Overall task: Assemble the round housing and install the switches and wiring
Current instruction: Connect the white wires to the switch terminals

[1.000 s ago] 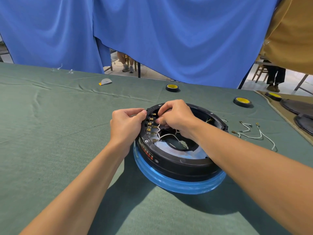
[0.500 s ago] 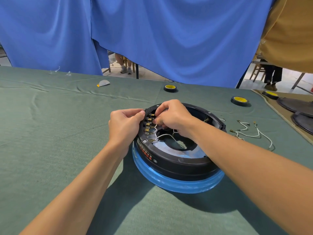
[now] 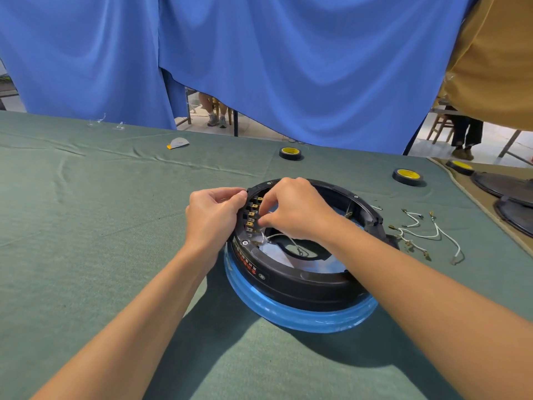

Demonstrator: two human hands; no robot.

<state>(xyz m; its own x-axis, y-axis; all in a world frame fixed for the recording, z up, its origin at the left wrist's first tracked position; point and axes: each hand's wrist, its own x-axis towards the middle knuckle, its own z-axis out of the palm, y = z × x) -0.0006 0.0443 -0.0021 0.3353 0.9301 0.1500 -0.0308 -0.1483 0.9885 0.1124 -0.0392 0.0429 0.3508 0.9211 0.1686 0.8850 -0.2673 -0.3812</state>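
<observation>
The round housing (image 3: 302, 281) – a black ring seated on a blue base (image 3: 302, 316) – sits on the green tabletop (image 3: 86, 226), directly under both hands. The left grip (image 3: 215, 215) is curled against the ring's outer wall, with its thumb tip on the rim, clasping the housing from outside. Just right of it, inside the ring, the right grip (image 3: 294, 213) has thumb and forefinger pinched together on the end of a white wire (image 3: 277, 235) at the row of brass-tabbed switches (image 3: 251, 215) set in the wall between the two grips. The wire loops away below the right grip. Loose wires (image 3: 424, 235) lie well to the right of the right grip – two tape rolls (image 3: 290, 153) (image 3: 407, 176) lie beyond it.
</observation>
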